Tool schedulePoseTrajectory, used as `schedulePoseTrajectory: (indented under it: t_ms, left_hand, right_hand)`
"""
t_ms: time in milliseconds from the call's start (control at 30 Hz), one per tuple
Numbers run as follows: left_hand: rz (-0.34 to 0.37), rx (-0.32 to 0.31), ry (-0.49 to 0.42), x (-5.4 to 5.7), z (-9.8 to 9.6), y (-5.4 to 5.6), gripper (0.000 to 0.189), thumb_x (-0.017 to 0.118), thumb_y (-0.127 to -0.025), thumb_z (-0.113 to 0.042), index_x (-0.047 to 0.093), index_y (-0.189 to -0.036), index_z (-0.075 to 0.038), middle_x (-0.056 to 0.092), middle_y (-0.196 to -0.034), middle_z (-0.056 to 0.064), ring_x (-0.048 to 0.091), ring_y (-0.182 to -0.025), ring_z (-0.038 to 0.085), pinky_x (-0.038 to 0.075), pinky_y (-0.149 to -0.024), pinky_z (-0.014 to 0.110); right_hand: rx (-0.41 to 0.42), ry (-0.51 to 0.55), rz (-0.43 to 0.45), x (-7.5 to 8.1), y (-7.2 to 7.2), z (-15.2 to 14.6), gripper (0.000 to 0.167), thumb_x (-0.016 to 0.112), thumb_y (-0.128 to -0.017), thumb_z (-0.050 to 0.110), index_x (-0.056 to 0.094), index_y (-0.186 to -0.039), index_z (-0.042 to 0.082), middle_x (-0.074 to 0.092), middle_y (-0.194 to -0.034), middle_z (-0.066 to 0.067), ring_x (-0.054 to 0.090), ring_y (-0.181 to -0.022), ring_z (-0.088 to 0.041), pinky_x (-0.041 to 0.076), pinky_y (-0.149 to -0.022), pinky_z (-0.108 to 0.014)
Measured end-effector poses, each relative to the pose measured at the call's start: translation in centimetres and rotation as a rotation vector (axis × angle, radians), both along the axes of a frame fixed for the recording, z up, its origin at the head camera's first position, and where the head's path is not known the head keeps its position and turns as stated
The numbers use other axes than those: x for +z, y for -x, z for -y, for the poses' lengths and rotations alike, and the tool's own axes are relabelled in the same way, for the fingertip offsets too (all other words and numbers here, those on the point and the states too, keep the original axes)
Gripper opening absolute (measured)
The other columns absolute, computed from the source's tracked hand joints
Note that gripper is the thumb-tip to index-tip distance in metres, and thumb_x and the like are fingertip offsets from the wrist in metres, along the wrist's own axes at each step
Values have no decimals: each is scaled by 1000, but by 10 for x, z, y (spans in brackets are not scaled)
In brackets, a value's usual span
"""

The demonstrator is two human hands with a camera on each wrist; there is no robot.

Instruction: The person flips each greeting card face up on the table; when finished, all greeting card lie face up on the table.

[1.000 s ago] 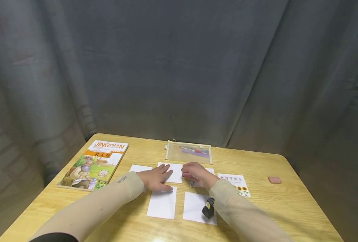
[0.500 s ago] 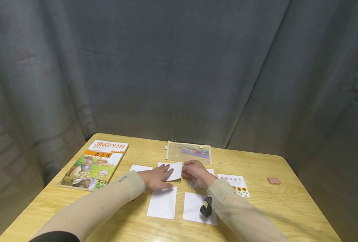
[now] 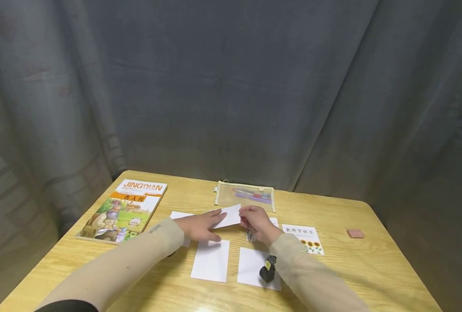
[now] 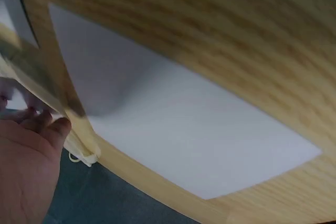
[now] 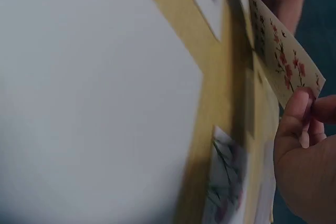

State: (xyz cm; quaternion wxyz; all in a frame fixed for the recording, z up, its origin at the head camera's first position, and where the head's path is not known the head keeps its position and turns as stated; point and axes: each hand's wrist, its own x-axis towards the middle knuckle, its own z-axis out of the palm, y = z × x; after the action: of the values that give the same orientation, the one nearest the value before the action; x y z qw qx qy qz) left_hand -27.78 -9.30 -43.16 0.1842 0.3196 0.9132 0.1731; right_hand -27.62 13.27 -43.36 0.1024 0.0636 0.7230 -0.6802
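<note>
My right hand [image 3: 256,223] pinches the right edge of a card [image 3: 231,216] between thumb and fingers. That edge is tilted up off the table, and its plain white side faces up in the head view. From the right wrist view the underside of this card [image 5: 289,59] shows red blossoms and dark writing. My left hand [image 3: 200,226] lies over the card's left part with fingers spread. Beneath the right hand, a card with a plant drawing [image 5: 226,177] is partly hidden. Two blank white cards, one left [image 3: 211,262] and one right [image 3: 250,271], lie nearer the front.
Left of the hands is a thick book [image 3: 129,208]. A zipped mesh pouch [image 3: 225,195] with pens inside lies behind them. To the right are a sunflower card [image 3: 303,232] and a small pink block [image 3: 355,234]. Another white card [image 3: 179,214] is partly under the left arm.
The right edge of the card has come up off the table, lifted by my right hand, and the card now bends or tilts. My left hand has stayed nearly in place.
</note>
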Motion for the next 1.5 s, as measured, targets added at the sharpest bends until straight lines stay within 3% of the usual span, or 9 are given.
schedulePoseTrajectory:
  t_ms: [233,400,567,800,933,1100,1267,1400,1500]
  left_hand:
    - [-158,-48,-99,3,3,5,67,69,-96,-18,43,-156,-2,43,-159,18,39,-147,34,31,-121,46]
    - [-272,23,-190,2,3,8,39,62,-100,-3,61,-139,0,63,-139,15,58,-131,32,47,-109,45]
    - [-346,80,-271,-1,1,11,27,61,-100,3,67,-126,-1,69,-126,14,65,-120,31,53,-100,43]
    - [-334,182,-435,-1,0,14,12,60,-102,1,70,-106,-2,73,-107,13,70,-103,28,59,-86,40]
    - [-306,230,-468,0,0,14,10,60,-103,-3,65,-95,-5,71,-97,10,69,-91,20,57,-74,33]
    - [-262,276,-492,2,-1,14,12,61,-103,-5,62,-92,-5,66,-85,5,57,-71,12,50,-62,30]
    - [-215,369,-517,3,-1,13,3,65,-101,-5,66,-103,-3,66,-87,1,59,-74,11,53,-69,32]
    - [-177,426,-533,2,-2,13,11,67,-97,-2,66,-107,2,66,-88,3,60,-78,14,56,-77,36]
    - [-143,468,-534,1,-3,13,15,68,-96,-1,64,-110,5,64,-87,3,59,-76,14,55,-75,35]
  right_hand:
    - [-71,113,71,6,7,-25,22,57,-101,4,61,-117,-10,59,-73,-2,54,-58,-5,46,-54,-14]
    - [-66,194,121,11,7,-29,12,58,-101,6,61,-104,-5,60,-70,-2,55,-57,-4,45,-51,-11]
    - [-86,268,150,16,5,-27,10,58,-100,6,61,-98,-4,61,-73,-4,57,-60,-5,45,-51,-10]
    - [-136,402,188,19,7,-22,12,53,-103,5,60,-99,-3,63,-81,-6,62,-67,-9,56,-65,-15]
    - [-86,321,146,16,7,-22,15,50,-105,5,61,-104,-5,64,-81,-6,62,-67,-8,55,-64,-15]
    - [-4,61,48,10,3,-23,17,54,-105,8,61,-117,-3,64,-87,-4,60,-71,-9,51,-68,-21]
    - [-4,-182,10,8,-2,-20,15,61,-104,19,65,-112,7,65,-95,-4,56,-76,-18,31,-61,-33]
    - [-4,-225,-45,5,-3,-16,11,62,-103,12,66,-107,3,67,-93,-7,58,-77,-18,42,-61,-30]
    - [10,-224,-56,2,-3,-13,10,60,-103,6,65,-105,-2,66,-90,-8,59,-76,-16,50,-66,-28]
